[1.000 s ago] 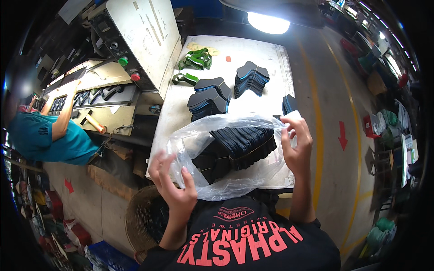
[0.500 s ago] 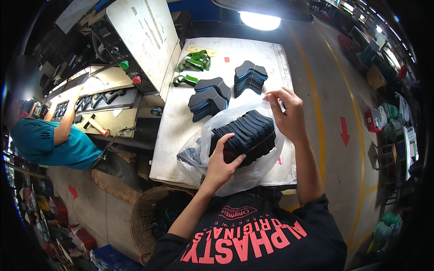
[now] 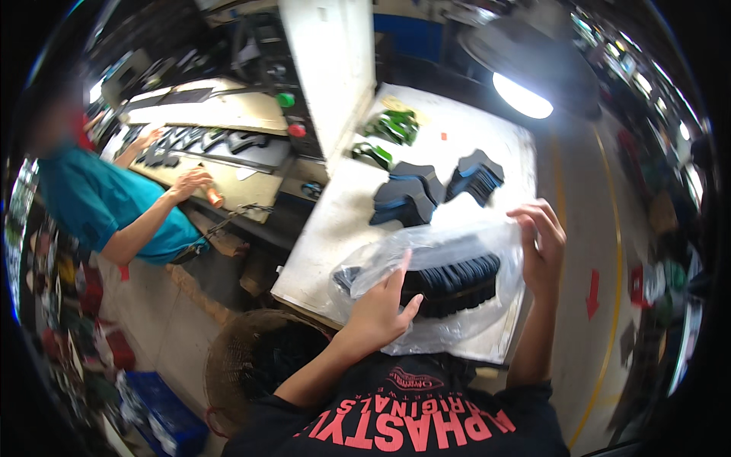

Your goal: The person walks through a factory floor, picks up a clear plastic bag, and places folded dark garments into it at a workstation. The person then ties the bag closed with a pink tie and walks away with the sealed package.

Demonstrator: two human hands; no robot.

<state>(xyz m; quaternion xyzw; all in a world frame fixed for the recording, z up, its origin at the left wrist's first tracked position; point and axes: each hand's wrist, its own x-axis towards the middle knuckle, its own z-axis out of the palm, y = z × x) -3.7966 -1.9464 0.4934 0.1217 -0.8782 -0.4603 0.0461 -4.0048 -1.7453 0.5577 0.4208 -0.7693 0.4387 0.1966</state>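
A clear plastic bag (image 3: 457,234) lies on the near part of the white table (image 3: 312,259). Inside it is a thick, banded bundle of black padded pieces (image 3: 457,286), partly veiled by the plastic. My right hand (image 3: 542,242) pinches the bag's rim at the right and holds it raised. At the left, my left hand (image 3: 379,314) grips the side of the bag, index finger pointing up and thumb against the near side of the bundle. Beyond the bag stand stacks of dark curved pieces, one pair (image 3: 406,196) at the left and another stack (image 3: 476,175) at the right.
Green straps (image 3: 392,128) lie at the table's far left. A lit lamp (image 3: 522,95) hangs over the far right. A wicker basket (image 3: 228,373) stands at the near left. A co-worker in a teal shirt (image 3: 99,202) works at a bench, one hand near an orange-ended tool (image 3: 214,197).
The view has swung, shifting the table rightward. My left hand has moved from the top of the bundle to the bag's side. The plastic now covers more of the bundle.
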